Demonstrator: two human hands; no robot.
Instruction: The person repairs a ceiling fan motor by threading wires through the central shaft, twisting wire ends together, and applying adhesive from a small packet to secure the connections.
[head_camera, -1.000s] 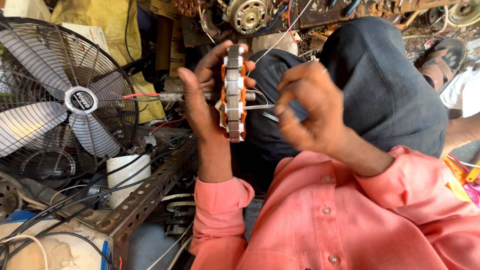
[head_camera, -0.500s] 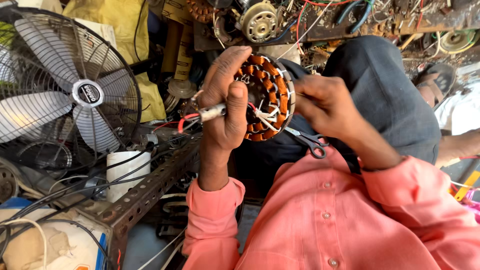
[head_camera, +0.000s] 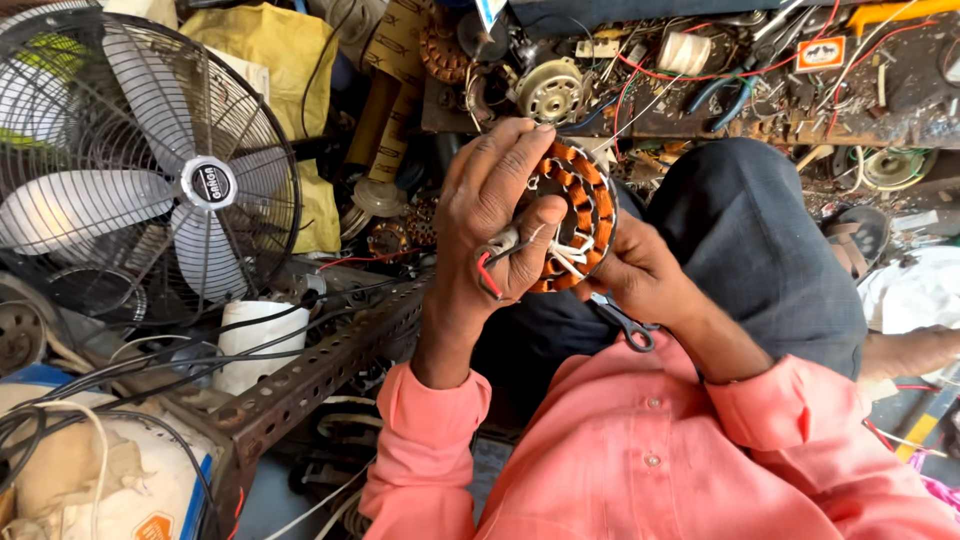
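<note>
Since half a second ago the ring-shaped stator (head_camera: 578, 215) has been turned fuller to the camera and is gripped by the left hand (head_camera: 497, 215), thumb on its wire leads, while the right hand (head_camera: 632, 275) is closed on its lower edge with scissors (head_camera: 625, 325) hung beneath. Left to right, a wire-caged fan (head_camera: 140, 170), a perforated angle bar (head_camera: 320, 365) and a cluttered bench (head_camera: 760, 90) surround it — the dark-trousered knee (head_camera: 760, 240) rises behind.

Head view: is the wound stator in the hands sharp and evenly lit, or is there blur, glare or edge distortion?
Head view: stator sharp under soft daylight, no glare; left hand and right hand crisp; fan bowed by wide-angle distortion at the edge.
</note>
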